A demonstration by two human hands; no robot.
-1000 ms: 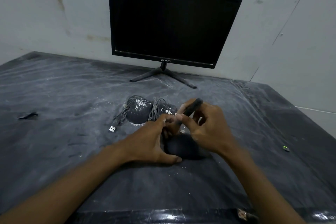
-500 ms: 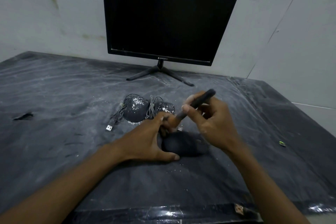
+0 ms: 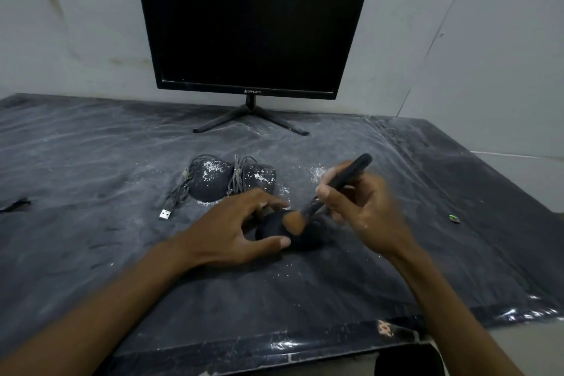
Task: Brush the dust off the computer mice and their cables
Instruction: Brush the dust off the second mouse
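A black computer mouse (image 3: 305,238) lies on the dark table (image 3: 91,162) in front of me. My left hand (image 3: 238,232) grips it from the left, thumb along its near side and fingers curled over its far side. My right hand (image 3: 363,207) pinches a black-handled brush (image 3: 335,186), whose tan bristles rest on the top of that mouse. Behind it sit two more black mice, one on the left (image 3: 209,178) and one on the right (image 3: 259,177), both speckled with white dust. Grey bundled cables (image 3: 236,177) lie between and beside them.
A black monitor (image 3: 250,24) on a tripod-like stand stands at the back against the wall. A white USB plug (image 3: 165,214) lies left of the mice. White dust is scattered near the mice. A small green object (image 3: 454,218) lies at the right.
My right hand has moved right and tilted the brush, so its handle points up to the right. The bristles have come down from the mouse's far end onto its top.
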